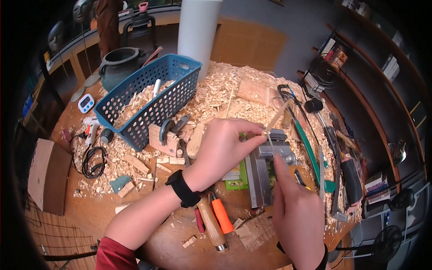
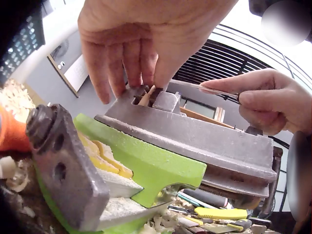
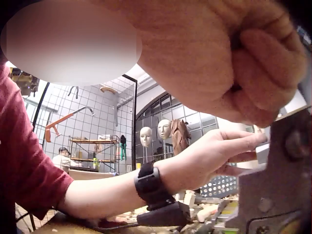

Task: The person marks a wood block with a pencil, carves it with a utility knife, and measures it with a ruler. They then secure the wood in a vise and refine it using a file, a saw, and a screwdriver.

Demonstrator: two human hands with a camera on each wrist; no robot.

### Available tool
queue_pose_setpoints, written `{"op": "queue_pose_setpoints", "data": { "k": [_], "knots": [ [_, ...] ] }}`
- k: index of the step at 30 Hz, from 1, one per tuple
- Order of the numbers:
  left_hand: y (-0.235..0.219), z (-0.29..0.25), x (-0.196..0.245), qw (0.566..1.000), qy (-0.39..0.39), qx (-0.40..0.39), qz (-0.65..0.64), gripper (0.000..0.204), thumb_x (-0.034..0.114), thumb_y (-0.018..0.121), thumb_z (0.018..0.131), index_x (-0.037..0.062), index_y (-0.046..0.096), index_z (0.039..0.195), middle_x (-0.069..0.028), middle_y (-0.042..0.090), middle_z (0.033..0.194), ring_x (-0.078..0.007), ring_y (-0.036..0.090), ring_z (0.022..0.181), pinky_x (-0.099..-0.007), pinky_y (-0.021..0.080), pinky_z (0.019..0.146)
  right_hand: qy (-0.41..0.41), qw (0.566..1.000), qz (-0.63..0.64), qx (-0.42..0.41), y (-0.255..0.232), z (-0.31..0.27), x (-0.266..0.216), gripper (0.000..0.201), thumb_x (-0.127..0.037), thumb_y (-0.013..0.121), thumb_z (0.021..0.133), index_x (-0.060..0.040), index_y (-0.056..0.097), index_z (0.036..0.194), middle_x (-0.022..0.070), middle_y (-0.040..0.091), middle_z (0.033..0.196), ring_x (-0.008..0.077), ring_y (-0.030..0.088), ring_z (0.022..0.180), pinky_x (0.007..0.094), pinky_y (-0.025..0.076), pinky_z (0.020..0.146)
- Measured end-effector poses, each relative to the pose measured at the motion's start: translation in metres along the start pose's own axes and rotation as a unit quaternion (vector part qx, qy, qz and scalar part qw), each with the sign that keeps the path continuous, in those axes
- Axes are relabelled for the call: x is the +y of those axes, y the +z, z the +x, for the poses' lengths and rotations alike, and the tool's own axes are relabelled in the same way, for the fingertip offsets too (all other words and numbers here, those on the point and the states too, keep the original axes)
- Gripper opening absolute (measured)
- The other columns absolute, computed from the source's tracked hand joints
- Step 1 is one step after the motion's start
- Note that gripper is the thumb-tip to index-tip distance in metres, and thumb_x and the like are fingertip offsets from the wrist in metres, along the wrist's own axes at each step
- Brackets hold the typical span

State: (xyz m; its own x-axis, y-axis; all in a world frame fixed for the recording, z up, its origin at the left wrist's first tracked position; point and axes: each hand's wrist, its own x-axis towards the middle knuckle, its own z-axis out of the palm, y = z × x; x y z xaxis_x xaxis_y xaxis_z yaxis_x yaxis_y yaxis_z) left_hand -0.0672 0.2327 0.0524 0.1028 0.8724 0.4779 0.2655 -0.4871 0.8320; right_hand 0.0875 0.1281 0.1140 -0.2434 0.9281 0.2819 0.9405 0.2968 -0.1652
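Note:
A grey metal vise (image 1: 259,180) stands at the bench's front, with a thin pale wooden piece (image 1: 275,118) at its top. My left hand (image 1: 225,143) pinches this piece between thumb and fingertips. In the left wrist view, the left hand (image 2: 146,39) reaches down over the vise (image 2: 195,139), and a wooden tip (image 2: 146,98) shows by the thumb. My right hand (image 1: 297,202) grips a slim tool (image 2: 214,90), its far end near the left fingertips. Curled fingers of the right hand (image 3: 243,63) show close up in the right wrist view; its tool is hidden there.
Wood shavings surround a blue basket (image 1: 155,108) at the back left. An orange handle (image 1: 222,215) and a wooden-handled tool (image 1: 210,222) lie in front, left of the vise. A green saw (image 1: 306,144) and several tools lie on the right. A cardboard box (image 1: 48,175) stands far left.

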Motion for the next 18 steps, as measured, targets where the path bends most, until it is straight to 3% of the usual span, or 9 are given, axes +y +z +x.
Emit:
{"op": "queue_pose_setpoints", "data": {
  "k": [6,10,16,18],
  "knots": [
    [0.001,-0.003,0.001,1.0,0.01,0.001,0.026,0.02,0.009,0.076,0.084,-0.0033,0.074,0.099,-0.0152,0.074,0.103,-0.0181,0.072,0.089,-0.0286,0.059,0.076,-0.031,0.999,-0.002,0.03,0.007,0.022,0.003,0.045,0.0,0.059,0.088,-0.0014,0.058,0.132,0.0203,0.059,0.062,0.0362,0.06,0.053,0.0452,0.046,0.052],
    [-0.001,0.0,0.003,1.0,0.003,-0.003,0.012,0.02,0.009,0.076,0.084,-0.0033,0.074,0.099,-0.0152,0.074,0.103,-0.0183,0.072,0.09,-0.0287,0.059,0.076,-0.005,1.0,-0.015,-0.005,-0.002,0.001,-0.001,0.041,-0.001,0.058,0.089,-0.0007,0.06,0.13,0.0205,0.059,0.062,0.036,0.06,0.054,0.0459,0.045,0.052],
    [0.001,-0.002,0.0,1.0,0.016,-0.003,0.023,0.019,0.009,0.076,0.084,-0.0018,0.075,0.099,-0.0157,0.074,0.105,-0.0182,0.072,0.09,-0.0284,0.059,0.076,-0.037,0.998,-0.019,0.042,0.011,0.025,0.002,0.045,-0.001,0.059,0.088,-0.0002,0.057,0.133,0.0214,0.058,0.061,0.0361,0.06,0.052,0.0452,0.045,0.05],
    [0.0,-0.001,0.001,1.0,0.016,0.002,0.019,0.018,0.008,0.076,0.084,-0.0015,0.075,0.099,-0.0157,0.074,0.105,-0.0181,0.072,0.09,-0.0283,0.06,0.075,-0.019,0.999,-0.019,0.022,0.004,0.008,0.001,0.044,-0.002,0.059,0.088,-0.0001,0.058,0.132,0.0213,0.058,0.061,0.0361,0.06,0.052,0.0451,0.045,0.05]
  ]
}}
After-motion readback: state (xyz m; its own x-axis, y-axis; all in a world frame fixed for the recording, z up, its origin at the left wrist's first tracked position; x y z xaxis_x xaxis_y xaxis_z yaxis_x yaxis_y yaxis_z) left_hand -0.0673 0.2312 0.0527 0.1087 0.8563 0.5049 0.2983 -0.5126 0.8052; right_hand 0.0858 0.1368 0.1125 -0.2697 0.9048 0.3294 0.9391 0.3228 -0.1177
